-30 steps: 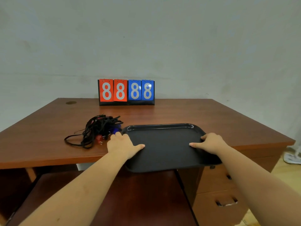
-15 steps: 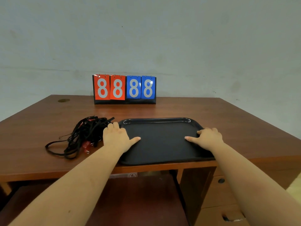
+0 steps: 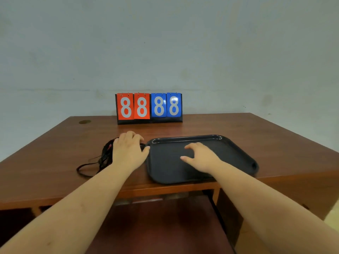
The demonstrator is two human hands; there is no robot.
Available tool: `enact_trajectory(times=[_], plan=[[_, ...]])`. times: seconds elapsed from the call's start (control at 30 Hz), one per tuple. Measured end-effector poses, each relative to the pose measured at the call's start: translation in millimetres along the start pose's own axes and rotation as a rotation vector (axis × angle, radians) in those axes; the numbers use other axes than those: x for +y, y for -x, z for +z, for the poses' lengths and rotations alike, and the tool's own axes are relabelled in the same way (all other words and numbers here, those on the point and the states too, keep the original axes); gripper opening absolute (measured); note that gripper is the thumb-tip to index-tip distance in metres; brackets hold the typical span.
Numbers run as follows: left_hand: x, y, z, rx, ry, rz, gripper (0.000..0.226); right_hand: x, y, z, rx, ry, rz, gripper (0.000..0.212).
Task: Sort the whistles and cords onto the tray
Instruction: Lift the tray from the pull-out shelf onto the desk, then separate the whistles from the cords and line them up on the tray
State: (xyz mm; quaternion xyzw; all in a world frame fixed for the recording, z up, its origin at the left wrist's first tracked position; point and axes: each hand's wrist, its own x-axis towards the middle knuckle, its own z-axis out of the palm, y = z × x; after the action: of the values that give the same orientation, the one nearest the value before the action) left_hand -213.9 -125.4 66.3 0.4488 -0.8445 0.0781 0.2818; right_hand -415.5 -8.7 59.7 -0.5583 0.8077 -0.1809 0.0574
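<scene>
A black tray (image 3: 236, 153) lies on the wooden desk (image 3: 238, 129), its near edge at the desk's front. Left of it sits a tangle of black cords (image 3: 102, 158); the whistles in it are mostly hidden under my left hand (image 3: 129, 150), which lies over the pile with fingers curved down, thumb touching the tray's left rim. Whether it grips anything is unclear. My right hand (image 3: 200, 156) hovers over or rests on the tray's middle, fingers spread and loosely bent, holding nothing.
A flip scoreboard (image 3: 149, 108) reading 88 in red and 88 in blue stands at the back of the desk against the wall. A round cable port (image 3: 84, 122) is at the back left. A dark chair seat (image 3: 159, 226) sits below the desk front.
Both hands let go of the tray's sides. My left hand moved left and forward onto the cord pile; my right hand moved left to the tray's middle. The view tilted up.
</scene>
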Motion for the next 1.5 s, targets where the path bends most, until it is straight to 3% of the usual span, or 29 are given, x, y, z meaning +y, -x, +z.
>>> enact_trajectory(times=[0.2, 0.33, 0.47, 0.67, 0.73, 0.83, 1.07, 1.27, 1.5], plan=[[-78.1, 1.8, -8.7, -0.25, 0.047, -0.235, 0.087, -94.0, -10.3, 24.8, -0.022, -0.143, -0.127, 0.063], [-112.1, 2.5, 5.8, -0.477, 0.323, -0.291, 0.107, -133.7, -24.9, 40.1, -0.04, -0.206, -0.135, 0.078], [-124.4, -2.1, 14.4, -0.491, 0.564, -0.224, 0.104, -156.2, -47.5, 41.3, -0.119, -0.184, -0.133, 0.1], [-127.8, -9.9, 16.6, -0.532, 0.528, -0.118, 0.079, -171.8, -84.6, 38.8, -0.35, -0.043, -0.147, 0.112], [-128.4, -11.1, 17.8, -0.525, 0.515, -0.116, 0.071, -175.9, -94.7, 40.2, -0.402, -0.044, -0.177, 0.108], [-129.0, -10.4, 18.1, -0.495, 0.516, -0.117, 0.059, -179.7, -102.8, 40.3, -0.424, -0.001, -0.204, 0.084], [-128.5, -10.2, 15.2, -0.374, 0.503, -0.194, 0.031, -176.9, -101.2, 48.9, -0.281, -0.047, -0.298, 0.025], [-113.2, -24.1, -1.0, -0.273, 0.467, -0.269, 0.022, -177.8, -97.1, 38.3, -0.067, -0.066, -0.375, 0.017], [-109.6, -61.8, -60.2, -0.083, 0.422, -0.189, 0.021, -203.0, -99.9, -11.2, 0.162, -0.172, -0.445, 0.018]])
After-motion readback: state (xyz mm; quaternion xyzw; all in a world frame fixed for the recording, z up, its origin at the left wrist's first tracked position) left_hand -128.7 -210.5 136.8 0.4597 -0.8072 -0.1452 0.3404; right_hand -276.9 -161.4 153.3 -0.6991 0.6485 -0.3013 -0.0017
